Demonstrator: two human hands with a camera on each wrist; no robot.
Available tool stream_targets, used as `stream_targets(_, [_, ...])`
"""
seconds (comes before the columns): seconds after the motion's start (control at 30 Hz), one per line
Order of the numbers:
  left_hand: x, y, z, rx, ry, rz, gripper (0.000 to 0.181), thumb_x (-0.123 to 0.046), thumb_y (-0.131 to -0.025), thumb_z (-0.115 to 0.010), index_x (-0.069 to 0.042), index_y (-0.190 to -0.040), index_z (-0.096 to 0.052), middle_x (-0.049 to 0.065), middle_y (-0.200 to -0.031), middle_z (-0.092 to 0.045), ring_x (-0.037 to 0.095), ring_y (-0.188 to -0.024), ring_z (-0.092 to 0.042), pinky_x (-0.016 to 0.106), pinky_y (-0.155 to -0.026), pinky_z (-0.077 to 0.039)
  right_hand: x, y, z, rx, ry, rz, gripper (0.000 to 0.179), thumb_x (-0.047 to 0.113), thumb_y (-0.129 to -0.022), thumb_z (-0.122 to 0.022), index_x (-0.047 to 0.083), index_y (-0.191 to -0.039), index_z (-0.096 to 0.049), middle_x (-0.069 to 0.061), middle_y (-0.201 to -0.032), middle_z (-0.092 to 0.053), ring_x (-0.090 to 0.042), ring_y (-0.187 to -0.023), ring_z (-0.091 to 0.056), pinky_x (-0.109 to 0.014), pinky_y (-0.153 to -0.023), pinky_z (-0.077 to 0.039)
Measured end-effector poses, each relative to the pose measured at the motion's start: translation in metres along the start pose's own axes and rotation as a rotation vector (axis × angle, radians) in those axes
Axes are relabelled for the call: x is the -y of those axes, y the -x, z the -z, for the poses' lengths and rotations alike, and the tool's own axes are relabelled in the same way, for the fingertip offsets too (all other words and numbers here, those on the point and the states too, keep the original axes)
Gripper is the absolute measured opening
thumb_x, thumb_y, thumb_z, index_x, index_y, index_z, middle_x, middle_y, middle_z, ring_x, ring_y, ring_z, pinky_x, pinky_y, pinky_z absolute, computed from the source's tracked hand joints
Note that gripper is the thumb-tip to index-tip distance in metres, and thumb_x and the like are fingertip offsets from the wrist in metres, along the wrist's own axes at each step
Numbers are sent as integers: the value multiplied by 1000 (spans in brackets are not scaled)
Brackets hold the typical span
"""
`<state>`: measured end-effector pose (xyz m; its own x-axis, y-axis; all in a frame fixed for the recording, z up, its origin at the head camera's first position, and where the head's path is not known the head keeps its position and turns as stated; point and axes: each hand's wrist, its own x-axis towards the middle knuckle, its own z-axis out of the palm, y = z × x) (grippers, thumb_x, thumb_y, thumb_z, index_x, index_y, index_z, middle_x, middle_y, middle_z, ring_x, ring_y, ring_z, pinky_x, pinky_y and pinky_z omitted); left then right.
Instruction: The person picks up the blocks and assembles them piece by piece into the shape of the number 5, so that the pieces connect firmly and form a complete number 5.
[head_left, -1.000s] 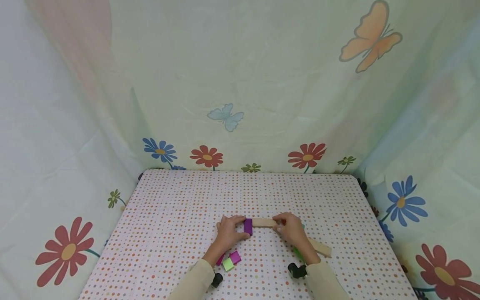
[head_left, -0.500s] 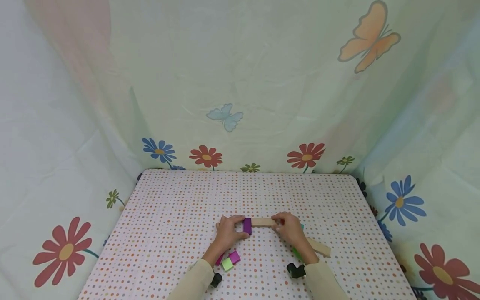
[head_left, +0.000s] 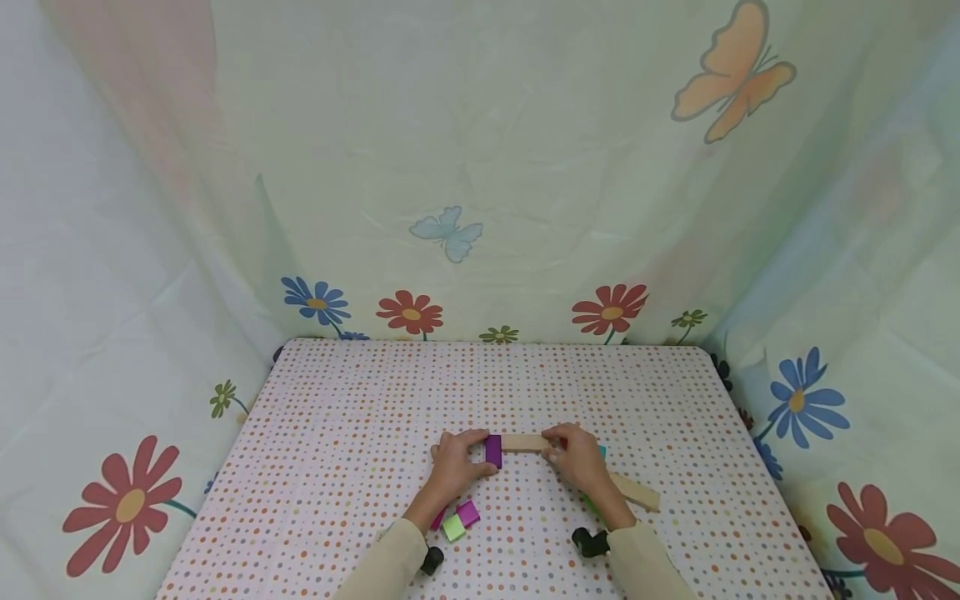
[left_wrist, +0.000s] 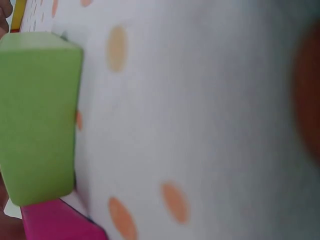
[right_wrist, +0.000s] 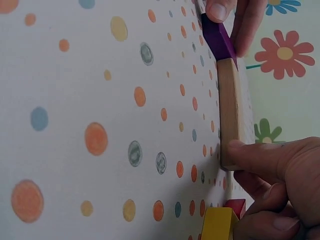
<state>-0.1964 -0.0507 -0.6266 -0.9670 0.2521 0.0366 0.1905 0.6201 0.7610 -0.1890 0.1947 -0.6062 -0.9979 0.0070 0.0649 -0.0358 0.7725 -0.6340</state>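
My left hand [head_left: 453, 463] pinches a purple block [head_left: 492, 451] between thumb and fingers. In the right wrist view, that purple block [right_wrist: 219, 39] meets the far end of a plain wooden block [right_wrist: 230, 107]. My right hand [head_left: 579, 460] holds the opposite end of the wooden block [head_left: 521, 442], its thumb pressed on the wood. Close under the right fingers lie a yellow block [right_wrist: 220, 223] and a red block [right_wrist: 237, 206]. Beyond the right hand, a bit of a teal block [head_left: 602, 451] peeks out.
Near the left forearm lie a lime block [head_left: 453, 527] and a magenta block [head_left: 468, 513], with another magenta one [head_left: 437, 521] partly hidden. A second wooden block [head_left: 637, 492] and a green block [head_left: 591, 503] lie by the right forearm. Dotted cloth covers the table [head_left: 360, 392].
The head view has shifted very slightly. Both hands keep their places on the purple and wooden blocks.
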Motion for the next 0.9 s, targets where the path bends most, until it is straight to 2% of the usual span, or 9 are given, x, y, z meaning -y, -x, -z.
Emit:
stream_targets(0.2, [0, 2, 1, 7, 5, 3, 65, -25, -82, -91, -10, -141, -68, 11, -147, -68, 22, -106, -46, 44, -87, -28, 1, 2, -1, -3, 7, -20, 28, 5, -87, -83, 4, -115, -79, -9, -103, -74, -17, -86, -59, -36, -78, -51])
stream_targets(0.3, [-1, 2, 2, 19, 11, 3, 67, -26, -82, -91, -11, -142, -67, 10, -148, -67, 27, -111, -48, 49, -90, -31, 1, 4, 1, 2, -2, -18, 29, 4, -88, -82, 2, -117, -78, -12, -105, -75, -22, -88, -62, -46, -90, -56])
stream_targets(0.4, [-2, 2, 6, 31, 29, 14, 68, -27, -84, -90, -11, -145, -64, 11, -151, -64, 36, -127, -50, 62, -103, -32, -1, 5, 6, -10, -24, -4, 29, 7, -90, -81, 3, -119, -78, -17, -116, -77, -30, -100, -69, -52, -99, -58])
stream_targets(0.47, [-2, 2, 10, 29, 56, 28, 68, -27, -85, -88, -10, -146, -63, 13, -153, -62, 42, -137, -47, 71, -111, -28, -3, 6, 13, -20, -68, -13, 31, 9, -91, -81, 3, -121, -77, -21, -121, -76, -31, -94, -70, -48, -90, -61])
stream_targets(0.53, [1, 2, 16, 25, 82, 51, 66, -28, -88, -87, -11, -147, -63, 14, -154, -61, 45, -142, -45, 78, -115, -23, -7, 8, 21, -28, -101, -35, 33, 12, -92, -81, 4, -124, -76, -23, -118, -76, -26, -81, -68, -36, -69, -59])
stream_targets(0.63, [7, 3, 26, 19, 114, 71, 63, -27, -89, -86, -14, -147, -64, 13, -154, -62, 46, -143, -47, 83, -117, -16, -14, 15, 36, -23, -142, -96, 38, 16, -94, -81, 5, -129, -74, -19, -101, -73, -14, -59, -46, -24, -51, -40])
stream_targets(0.73, [15, 7, 37, 38, 121, 66, 61, -28, -90, -86, -15, -146, -65, 12, -151, -64, 42, -135, -56, 76, -118, -31, -23, 24, 51, -15, -138, -155, 39, 19, -96, -79, 6, -133, -72, -8, -73, -59, -11, -53, -34, -22, -48, -32])
stream_targets(0.83, [23, 11, 49, 84, 119, 54, 59, -29, -91, -84, -16, -145, -66, 10, -149, -66, 36, -126, -61, 60, -107, -50, -35, 33, 65, -13, -103, -193, 40, 22, -97, -78, 8, -134, -72, 3, -59, -42, -11, -53, -32, -23, -49, -30])
stream_targets(0.9, [29, 14, 55, 117, 110, 54, 57, -30, -92, -83, -17, -145, -66, 10, -148, -66, 34, -125, -62, 53, -102, -54, -46, 39, 72, -17, -88, -204, 41, 24, -97, -77, 8, -135, -72, 5, -55, -37, -11, -54, -32, -24, -50, -30])
